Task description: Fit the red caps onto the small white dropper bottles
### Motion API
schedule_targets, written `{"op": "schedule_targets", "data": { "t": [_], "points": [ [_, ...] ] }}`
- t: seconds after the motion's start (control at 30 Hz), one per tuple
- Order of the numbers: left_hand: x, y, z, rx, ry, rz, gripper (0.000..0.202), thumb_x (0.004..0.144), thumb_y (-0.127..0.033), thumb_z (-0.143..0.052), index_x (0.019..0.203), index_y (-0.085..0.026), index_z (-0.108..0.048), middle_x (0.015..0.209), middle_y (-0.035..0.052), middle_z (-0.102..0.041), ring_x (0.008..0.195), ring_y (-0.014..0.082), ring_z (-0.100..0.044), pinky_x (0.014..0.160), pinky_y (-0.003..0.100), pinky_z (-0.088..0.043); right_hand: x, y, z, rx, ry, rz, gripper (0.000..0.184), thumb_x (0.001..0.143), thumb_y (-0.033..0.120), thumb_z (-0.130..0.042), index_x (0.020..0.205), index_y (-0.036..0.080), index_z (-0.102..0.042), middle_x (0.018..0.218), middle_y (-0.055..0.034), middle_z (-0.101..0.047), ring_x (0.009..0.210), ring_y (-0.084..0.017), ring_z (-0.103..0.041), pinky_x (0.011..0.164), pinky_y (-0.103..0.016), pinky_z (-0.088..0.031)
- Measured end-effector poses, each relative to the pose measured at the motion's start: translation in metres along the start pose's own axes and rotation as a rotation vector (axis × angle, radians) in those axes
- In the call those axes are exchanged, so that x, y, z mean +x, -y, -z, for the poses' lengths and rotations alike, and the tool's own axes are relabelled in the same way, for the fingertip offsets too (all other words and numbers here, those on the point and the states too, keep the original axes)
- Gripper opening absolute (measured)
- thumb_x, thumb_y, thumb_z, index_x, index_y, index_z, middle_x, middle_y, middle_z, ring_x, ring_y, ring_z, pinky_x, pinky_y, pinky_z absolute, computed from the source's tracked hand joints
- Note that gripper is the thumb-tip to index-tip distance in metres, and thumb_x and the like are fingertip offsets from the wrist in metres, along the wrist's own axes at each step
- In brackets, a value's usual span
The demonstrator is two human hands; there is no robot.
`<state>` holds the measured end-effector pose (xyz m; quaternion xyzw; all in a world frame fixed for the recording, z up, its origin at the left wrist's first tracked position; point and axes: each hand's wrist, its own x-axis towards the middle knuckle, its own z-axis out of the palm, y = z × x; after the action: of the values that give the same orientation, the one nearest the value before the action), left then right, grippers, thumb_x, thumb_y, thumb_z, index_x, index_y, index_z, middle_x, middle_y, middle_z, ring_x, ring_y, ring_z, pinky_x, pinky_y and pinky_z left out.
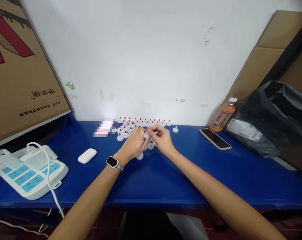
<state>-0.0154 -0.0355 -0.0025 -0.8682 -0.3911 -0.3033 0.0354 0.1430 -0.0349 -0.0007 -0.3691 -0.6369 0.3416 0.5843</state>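
My left hand [133, 143], with a watch on its wrist, is closed on a white nozzle cap [146, 135]. The fingers of my right hand [162, 138] pinch together at the top of that same cap; whatever lies between the fingertips is hidden. Several white caps with red tips [120, 137] stand upright beyond and beside the hands, partly covered by them. Below the hands, a red-tipped cap [151, 145] and a white cap [140, 156] sit on the table. To the right stands a white cap with no red tip [175, 129].
The blue table [165, 180] meets a white wall. At left are a power strip [28, 176] with cables, a white oval case [87, 155] and a cardboard box [21, 73]. A phone [215, 138], a drink bottle [222, 116] and a black plastic bag [260, 120] lie at right.
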Motion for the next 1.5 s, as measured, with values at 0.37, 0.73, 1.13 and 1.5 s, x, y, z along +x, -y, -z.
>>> {"op": "schedule_targets", "data": {
  "t": [0.37, 0.73, 1.13, 1.5],
  "points": [
    [-0.007, 0.04, 0.009, -0.149, -0.083, 0.203, 0.046, 0.097, -0.035, -0.046, 0.139, -0.018, -0.038, 0.115, 0.0103, -0.057, 0.113, 0.0251, -0.054, 0.1, 0.044, -0.045, 0.053, -0.028, 0.01, -0.515, 0.216, 0.081, 0.009, 0.084, 0.019, -0.058, 0.082, 0.018, -0.066, 0.077, -0.0023, -0.071, 0.072, -0.015, -0.063, 0.07, -0.026, -0.046],
    [-0.005, 0.037, 0.006, -0.162, -0.084, 0.161, 0.032, 0.098, -0.035, -0.044, 0.125, -0.02, -0.05, 0.109, 0.0086, -0.059, 0.109, 0.0246, -0.056, 0.098, 0.042, -0.046, 0.054, -0.03, 0.012, -0.722, 0.309, 0.09, 0.015, 0.086, 0.025, -0.059, 0.091, 0.019, -0.072, 0.068, 0.0001, -0.069, 0.064, -0.014, -0.061, 0.065, -0.025, -0.041],
    [0.064, -0.018, -0.023, -0.179, 0.101, -0.082, 0.022, 0.096, -0.033, -0.044, 0.105, -0.021, -0.06, 0.099, 0.0076, -0.065, 0.096, 0.0244, -0.058, 0.089, 0.042, -0.047, 0.038, -0.071, 0.141, -0.853, -0.183, -0.292, 0.043, 0.084, 0.032, -0.06, 0.124, 0.017, -0.056, 0.078, -0.0023, -0.071, 0.076, -0.019, -0.066, 0.068, -0.027, -0.044],
    [0.083, -0.03, -0.049, -0.118, -0.014, -0.056, 0.043, 0.096, -0.037, -0.047, 0.134, -0.016, -0.046, 0.129, 0.0156, -0.053, 0.115, 0.0285, -0.056, 0.099, 0.046, -0.046, 0.045, -0.058, 0.121, -0.442, -0.122, -0.145, 0.014, 0.082, 0.029, -0.062, 0.08, 0.017, -0.068, 0.073, -0.0043, -0.072, 0.068, -0.016, -0.066, 0.069, -0.027, -0.049]
  ]
}}
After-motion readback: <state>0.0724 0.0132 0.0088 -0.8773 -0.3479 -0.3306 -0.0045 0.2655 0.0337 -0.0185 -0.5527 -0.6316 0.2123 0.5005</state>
